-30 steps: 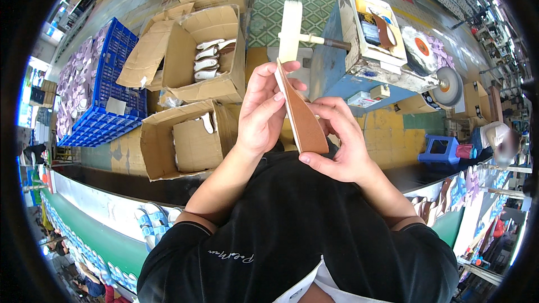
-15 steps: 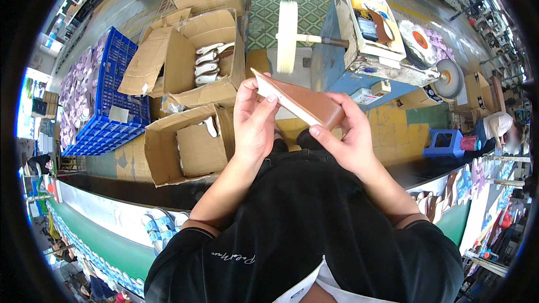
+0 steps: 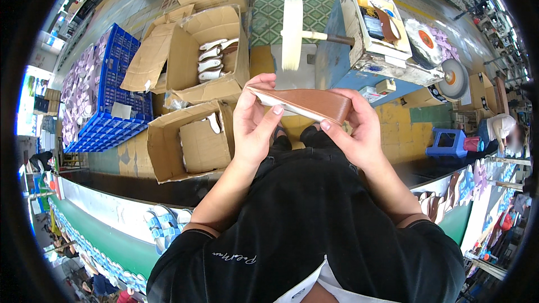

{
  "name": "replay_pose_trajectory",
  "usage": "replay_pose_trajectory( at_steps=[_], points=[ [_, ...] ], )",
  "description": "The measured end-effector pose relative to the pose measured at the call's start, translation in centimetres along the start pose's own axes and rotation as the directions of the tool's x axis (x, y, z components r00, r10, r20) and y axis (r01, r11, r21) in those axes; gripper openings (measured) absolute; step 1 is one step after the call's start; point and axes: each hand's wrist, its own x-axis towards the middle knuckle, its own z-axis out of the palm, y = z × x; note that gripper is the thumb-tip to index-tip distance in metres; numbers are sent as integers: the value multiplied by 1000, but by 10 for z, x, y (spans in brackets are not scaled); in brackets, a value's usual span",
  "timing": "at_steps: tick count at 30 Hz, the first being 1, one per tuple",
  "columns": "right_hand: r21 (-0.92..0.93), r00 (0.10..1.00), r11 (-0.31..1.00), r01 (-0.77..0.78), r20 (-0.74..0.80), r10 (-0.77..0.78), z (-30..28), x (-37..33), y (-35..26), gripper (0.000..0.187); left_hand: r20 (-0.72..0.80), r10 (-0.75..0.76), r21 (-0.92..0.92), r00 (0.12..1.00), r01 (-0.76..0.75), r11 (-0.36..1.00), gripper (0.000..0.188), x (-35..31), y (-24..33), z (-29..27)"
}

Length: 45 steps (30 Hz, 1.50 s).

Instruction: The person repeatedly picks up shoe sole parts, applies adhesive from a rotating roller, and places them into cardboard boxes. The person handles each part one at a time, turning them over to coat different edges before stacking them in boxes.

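Brown wedge sole [image 3: 317,100] swung from a slant to nearly level

0.5 s earlier its narrow tip had pointed higher; by this moment we held it almost crosswise in front of our body, tip to the left, thick heel end to the right, near but apart from the white buffing wheel [image 3: 292,33].

Our left hand [image 3: 251,128] had its fingers curled behind the narrow tip and its thumb laid on the pale edge. Our right hand [image 3: 360,129] cupped the thick heel end more widely, thumb at the pale edge, fingers behind. How hard either pressed, we could not tell.

We judged the piece light and fairly stiff. Its brown covering had a sheen and looked smooth, so it might have slid under dry fingertips; the thin tip seemed likeliest to bend or get marked. Best holds, we thought, were the thick heel end for support and the pale edge near the tip for steering.
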Motion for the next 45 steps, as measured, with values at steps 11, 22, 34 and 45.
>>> replay_pose_trajectory(
  at_steps=[11,22,34,45],
  points=[
    [-100,986,981,168,9,-168,-5,3,1,54,19,115,150,993,-116,982,24,-2,10,5],
    [-276,976,939,206,-14,-218,-4,8,-6,56,-48,-20,40,999,22,999,24,-6,3,7],
    [-303,985,939,162,-16,-175,-3,17,-2,57,-92,-114,-45,989,110,993,30,-8,-7,3],
    [-183,994,980,-83,61,96,-1,34,48,52,-1,40,488,999,-35,872,15,1,-27,-18]
  ],
)
